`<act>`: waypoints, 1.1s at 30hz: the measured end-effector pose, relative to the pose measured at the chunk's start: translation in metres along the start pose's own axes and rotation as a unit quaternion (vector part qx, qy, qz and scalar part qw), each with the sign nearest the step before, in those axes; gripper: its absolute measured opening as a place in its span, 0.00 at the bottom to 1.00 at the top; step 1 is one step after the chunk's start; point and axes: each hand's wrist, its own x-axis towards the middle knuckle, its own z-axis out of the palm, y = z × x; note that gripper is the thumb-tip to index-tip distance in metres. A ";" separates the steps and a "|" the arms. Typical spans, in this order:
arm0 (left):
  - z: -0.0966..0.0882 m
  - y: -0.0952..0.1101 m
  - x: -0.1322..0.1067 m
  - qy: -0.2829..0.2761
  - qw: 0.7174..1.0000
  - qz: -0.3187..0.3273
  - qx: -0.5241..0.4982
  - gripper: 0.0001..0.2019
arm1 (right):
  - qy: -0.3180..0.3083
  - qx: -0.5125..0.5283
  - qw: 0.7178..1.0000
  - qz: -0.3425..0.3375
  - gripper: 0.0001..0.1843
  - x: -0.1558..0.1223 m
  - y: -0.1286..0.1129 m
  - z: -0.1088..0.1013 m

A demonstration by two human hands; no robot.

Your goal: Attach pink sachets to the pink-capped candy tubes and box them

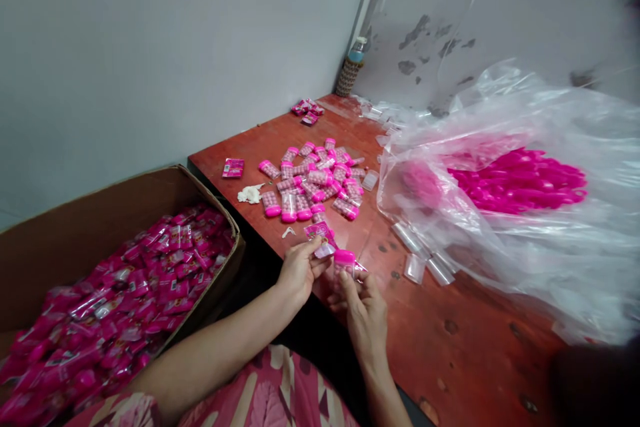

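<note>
Between thumb and fingers, my left hand (299, 271) pinches a small printed pink label (321, 235) that shows a white patch at its lower end. Close beside it, my right hand (364, 310) is closed round a clear candy container (344, 263) with a bright pink cap, held upright with the cap on top. Another bit of pink wrapper shows behind the right fingers. Just beyond both hands lies a loose pile of similar pink-capped containers (320, 177), filled with small pale pink balls.
A cardboard box (207, 193) at the left holds many pink-wrapped packs. On the red table (480, 347) are stacked labels (233, 168), crumpled white tissue (250, 194), clear sleeves (414, 268) and a plastic bag (500, 247) of pink parts. A bottle (357, 50) stands in the corner.
</note>
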 end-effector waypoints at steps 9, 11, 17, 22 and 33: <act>-0.002 -0.005 0.003 0.021 0.999 -0.037 -0.034 0.06 | 0.007 -0.022 0.999 -0.024 0.14 -0.010 0.001 0.001; 0.001 -0.006 0.001 0.019 0.998 -0.043 -0.052 0.05 | 0.015 -0.027 0.999 -0.025 0.13 -0.009 0.001 0.001; 0.005 -0.009 -0.007 -0.015 0.999 -0.040 -0.018 0.07 | 0.005 -0.012 1.000 -0.014 0.13 -0.004 0.003 0.002; 0.005 -0.007 -0.011 -0.103 0.989 -0.013 0.102 0.15 | -0.057 0.089 0.994 0.003 0.13 0.000 0.008 0.003; 0.002 0.000 -0.008 -0.168 0.965 -0.017 0.200 0.13 | 0.002 0.023 0.998 -0.061 0.12 -0.001 0.011 0.003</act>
